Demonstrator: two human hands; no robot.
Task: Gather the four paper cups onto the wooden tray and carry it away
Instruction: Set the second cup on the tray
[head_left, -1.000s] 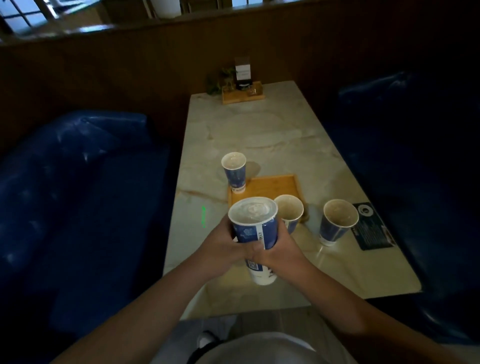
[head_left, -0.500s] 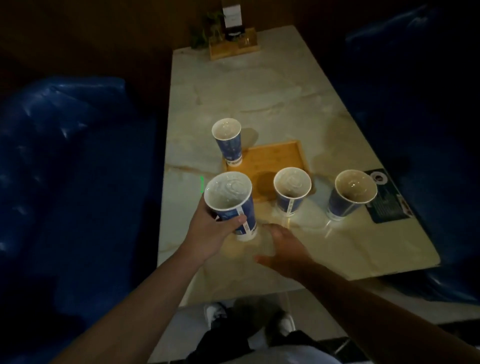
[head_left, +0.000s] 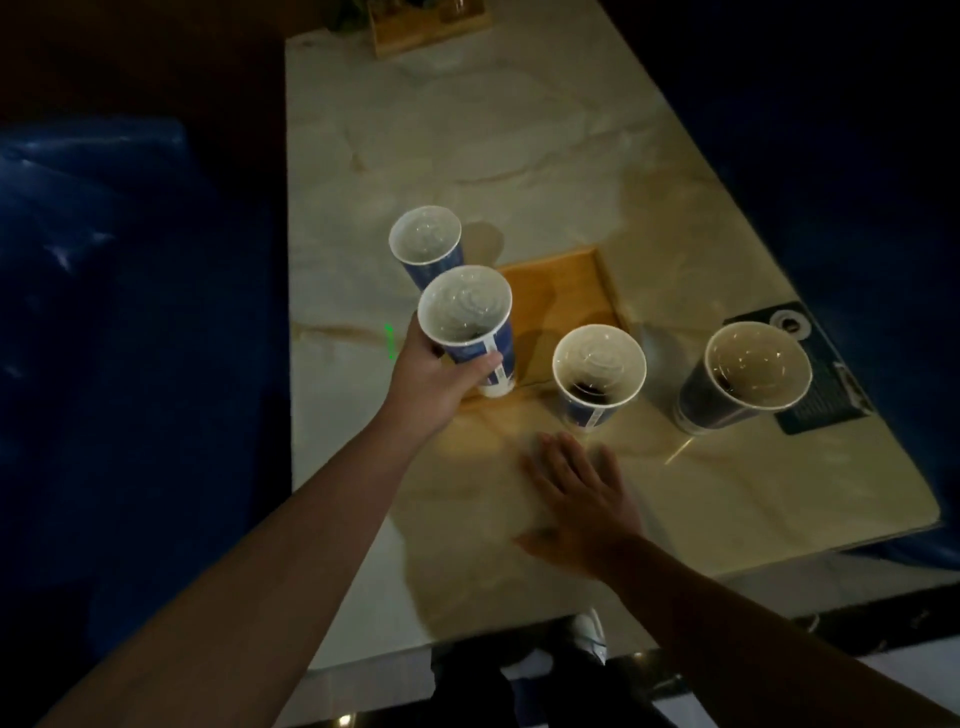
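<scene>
blue cup going down onto the tray's near-left corner

wood shows bare over most of the tray (head_left: 558, 296). i see the left hand (head_left: 434, 376) wrapped round one paper cup (head_left: 470, 327), its base at the tray's near-left corner. the right hand (head_left: 582, 488) hovers flat, fingers straight, holding nothing, just short of the middle cup (head_left: 597, 374), which stands on the table (head_left: 519, 156) by the tray's near edge. the far cup (head_left: 428, 249) sits off the tray's left side, the right-most cup (head_left: 748, 376) well apart. i judge the next move is letting go, then fetching the middle cup.

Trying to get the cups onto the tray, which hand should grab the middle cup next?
Probably the right hand: it is open and just short of the middle cup, while the left hand already holds another cup.
</scene>
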